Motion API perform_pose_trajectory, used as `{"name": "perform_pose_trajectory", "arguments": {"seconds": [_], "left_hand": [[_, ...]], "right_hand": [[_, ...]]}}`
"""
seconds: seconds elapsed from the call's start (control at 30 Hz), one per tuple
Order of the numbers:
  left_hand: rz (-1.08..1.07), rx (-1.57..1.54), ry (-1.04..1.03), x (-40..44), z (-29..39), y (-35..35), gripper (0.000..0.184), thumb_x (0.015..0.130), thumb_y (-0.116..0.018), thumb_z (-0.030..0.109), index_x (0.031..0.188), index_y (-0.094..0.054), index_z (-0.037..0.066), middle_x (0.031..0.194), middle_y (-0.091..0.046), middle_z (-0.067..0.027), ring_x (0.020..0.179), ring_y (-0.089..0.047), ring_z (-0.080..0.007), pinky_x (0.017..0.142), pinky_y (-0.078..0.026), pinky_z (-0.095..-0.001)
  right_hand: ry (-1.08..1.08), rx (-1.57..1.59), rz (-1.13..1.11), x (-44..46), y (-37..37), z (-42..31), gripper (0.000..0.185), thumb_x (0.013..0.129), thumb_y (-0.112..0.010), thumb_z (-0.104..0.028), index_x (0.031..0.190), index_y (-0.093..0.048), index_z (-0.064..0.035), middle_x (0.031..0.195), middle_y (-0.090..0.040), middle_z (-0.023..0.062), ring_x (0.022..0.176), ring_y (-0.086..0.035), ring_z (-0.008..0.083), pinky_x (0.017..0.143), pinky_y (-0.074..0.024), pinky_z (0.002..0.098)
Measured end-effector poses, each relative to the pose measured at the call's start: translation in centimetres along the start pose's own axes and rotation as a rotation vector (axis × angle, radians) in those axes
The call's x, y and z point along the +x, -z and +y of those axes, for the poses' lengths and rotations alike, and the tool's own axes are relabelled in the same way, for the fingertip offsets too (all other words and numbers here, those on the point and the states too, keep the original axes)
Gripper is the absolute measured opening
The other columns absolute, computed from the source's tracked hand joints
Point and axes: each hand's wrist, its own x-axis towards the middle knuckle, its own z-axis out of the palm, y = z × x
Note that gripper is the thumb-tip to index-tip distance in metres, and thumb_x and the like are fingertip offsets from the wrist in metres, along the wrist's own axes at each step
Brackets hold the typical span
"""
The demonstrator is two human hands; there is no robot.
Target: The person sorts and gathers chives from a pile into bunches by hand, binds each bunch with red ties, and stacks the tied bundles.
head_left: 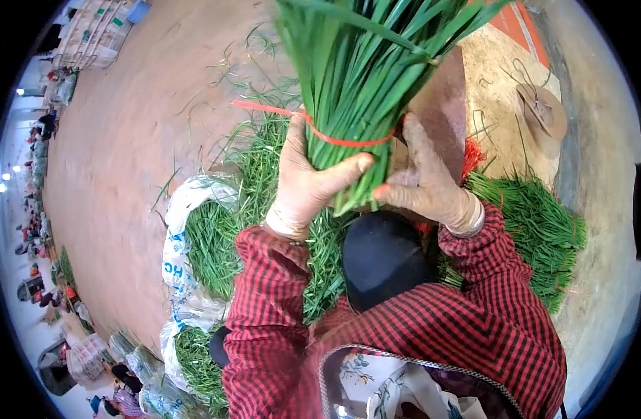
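A thick bunch of garlic chives [355, 91] stands in front of me, leaves up and pale cut ends down. Around its lower part runs a red tie [348, 142], whose loose end sticks out to the left. My left hand [306, 174], in a thin glove, grips the bunch from the left with the thumb across the stalks. From the right, my right hand [428, 174], also gloved, cups the bunch, its thumb by the cut ends and its fingers partly hidden behind the stalks.
A white plastic sack [177, 255] of loose greens lies at left. Tied bunches [533, 234] are piled at right near red ties [472, 155]. A brown sandal-like object [544, 115] lies farther right. Loose leaves litter the floor [118, 188]; people and bundles line the far left.
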Motion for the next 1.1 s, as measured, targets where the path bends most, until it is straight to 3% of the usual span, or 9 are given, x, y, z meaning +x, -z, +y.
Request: {"name": "perform_pose_trajectory", "arguments": {"seconds": [0.13, 0.23, 0.47, 0.53, 0.57, 0.67, 0.73, 0.87, 1.1], "left_hand": [[-0.243, 0.285, 0.007, 1.0, -0.8, 0.4, 0.055, 0.071, -0.081, 0.004, 0.122, -0.058, 0.007, 0.109, -0.065, -0.009, 0.097, -0.062, -0.0181, 0.088, -0.051, -0.0375], [-0.284, 0.855, 0.678, 2.7, -2.9, 1.6, 0.037, 0.074, -0.079, 0.011, 0.109, -0.066, 0.004, 0.1, -0.067, -0.0081, 0.088, -0.062, -0.016, 0.083, -0.051, -0.0367], [0.122, 0.741, -0.135, 1.0, -5.3, 4.4, 0.06, 0.066, -0.082, 0.023, 0.116, -0.058, 0.002, 0.109, -0.062, -0.0143, 0.092, -0.062, -0.0252, 0.087, -0.05, -0.037], [0.269, 1.04, -0.371, -0.3, -1.8, 3.6, 0.079, 0.058, -0.084, 0.032, 0.123, -0.052, 0.001, 0.123, -0.053, -0.0212, 0.104, -0.058, -0.0361, 0.093, -0.047, -0.0394], [0.359, 1.303, -0.5, -0.4, -1.2, 3.8, 0.081, 0.057, -0.084, 0.031, 0.122, -0.048, -0.002, 0.106, -0.059, -0.0165, 0.087, -0.064, -0.0339, 0.082, -0.052, -0.0404], [0.219, 1.563, -0.204, -0.3, -2.0, 3.5, 0.086, 0.056, -0.083, 0.038, 0.122, -0.045, -0.004, 0.106, -0.06, -0.0186, 0.091, -0.063, -0.037, 0.079, -0.052, -0.0429], [0.087, 1.648, 0.19, -0.1, -5.0, 2.5, 0.083, 0.057, -0.084, 0.036, 0.12, -0.046, -0.002, 0.123, -0.054, -0.0195, 0.101, -0.061, -0.0339, 0.086, -0.049, -0.0425], [0.15, 1.684, -0.072, -1.8, -6.1, 1.9, 0.102, 0.057, -0.084, 0.032, 0.137, -0.032, -0.003, 0.125, -0.05, -0.0193, 0.114, -0.052, -0.0326, 0.094, -0.043, -0.0423], [-0.089, 1.883, -0.101, 0.2, -3.9, 2.5, 0.119, 0.055, -0.079, 0.059, 0.141, -0.03, -0.007, 0.14, -0.042, -0.0238, 0.129, -0.045, -0.0346, 0.109, -0.029, -0.0481]], "right_hand": [[0.078, 0.215, -0.095, 1.8, -0.7, -0.6, 0.089, 0.079, -0.076, -0.038, 0.138, -0.028, 0.0085, 0.127, -0.048, 0.024, 0.122, -0.047, 0.034, 0.104, -0.0374, 0.0373], [0.075, 0.043, -0.134, 3.6, -1.7, 2.2, 0.078, 0.08, -0.074, -0.034, 0.134, -0.035, 0.0063, 0.123, -0.052, 0.0212, 0.119, -0.05, 0.0315, 0.102, -0.0396, 0.0367], [0.101, -0.096, -0.193, 3.4, -3.5, 5.0, 0.055, 0.082, -0.071, -0.026, 0.125, -0.051, 0.0011, 0.115, -0.061, 0.0148, 0.11, -0.057, 0.0255, 0.096, -0.0447, 0.0354], [-0.122, 0.105, -0.256, 1.9, -4.5, 5.0, 0.042, 0.085, -0.068, -0.025, 0.117, -0.059, -0.0002, 0.104, -0.067, 0.0133, 0.101, -0.063, 0.0249, 0.091, -0.0483, 0.0351], [-0.209, -0.219, -0.368, 1.4, -3.7, 2.5, 0.034, 0.087, -0.066, -0.028, 0.105, -0.064, 0.0007, 0.09, -0.068, 0.0119, 0.088, -0.066, 0.0238, 0.084, -0.0501, 0.0346], [-0.239, 0.446, -0.199, -1.1, -5.1, 2.3, 0.019, 0.09, -0.061, -0.012, 0.105, -0.063, -0.0005, 0.084, -0.066, 0.0037, 0.077, -0.061, 0.0098, 0.073, -0.0497, 0.0256], [-0.126, 0.366, 0.037, -0.5, -4.6, 1.7, 0.032, 0.088, -0.061, -0.009, 0.119, -0.057, -0.0011, 0.078, -0.065, 0.0051, 0.071, -0.06, 0.0087, 0.067, -0.0496, 0.025], [-0.282, 0.192, -0.097, 1.6, -3.8, 0.3, 0.038, 0.092, -0.058, -0.012, 0.129, -0.053, -0.0045, 0.081, -0.063, 0.0026, 0.065, -0.059, 0.0085, 0.063, -0.0497, 0.0226], [-0.236, 0.601, -0.085, 0.3, -4.5, 4.3, 0.033, 0.101, -0.047, -0.029, 0.087, -0.06, -0.0027, 0.073, -0.061, 0.0014, 0.064, -0.057, 0.0096, 0.063, -0.049, 0.0229]]}}
